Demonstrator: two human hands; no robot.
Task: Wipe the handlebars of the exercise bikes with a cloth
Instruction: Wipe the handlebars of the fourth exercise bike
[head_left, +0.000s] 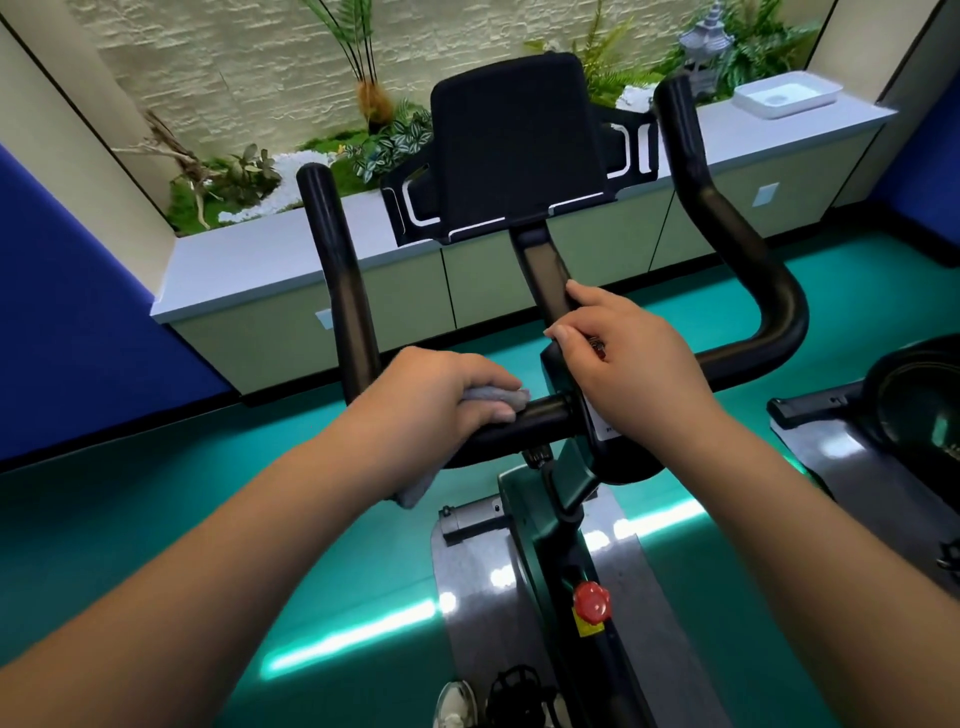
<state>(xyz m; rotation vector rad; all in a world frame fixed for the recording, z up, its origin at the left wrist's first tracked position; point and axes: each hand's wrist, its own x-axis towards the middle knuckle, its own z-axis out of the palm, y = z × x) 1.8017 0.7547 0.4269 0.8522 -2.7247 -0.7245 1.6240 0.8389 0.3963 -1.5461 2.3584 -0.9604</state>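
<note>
Head view looks down over one exercise bike (550, 519) standing on a glossy teal floor (156, 545), with bright streaks of reflected light and a grey mat (488, 582) under the frame. Blue walls (67, 322) close in on both sides. Along the far side runs a pale bench (270, 260) with cabinet doors beneath; behind it, a planter bed of ferns, white pebbles and moss sits against a rough stone wall (218, 67). One white tray (787, 96) lies on the bench at the far right, and one small stone lantern (704, 49) stands among the plants just behind it. Part of a second machine (893, 415) shows at the right edge.

Two hands are in view. The left hand (441, 395) has its fingers curled over a grey cloth (493, 399), pressing it onto the black handlebars (540, 415) on the crossbar left of the centre post; the cloth's loose end hangs below the wrist. The right hand (618, 358) rests on the centre clamp, its grip curled round the post (545, 280) that carries the one black screen (511, 140), with the thumb lying across the front.

The handlebars have two upright horns: one at the left (332, 260), one at the right (727, 218). One red knob (591, 603) sits on the frame below. One white shoe (457, 704) shows at the bottom edge, beside a black pedal (519, 691).
</note>
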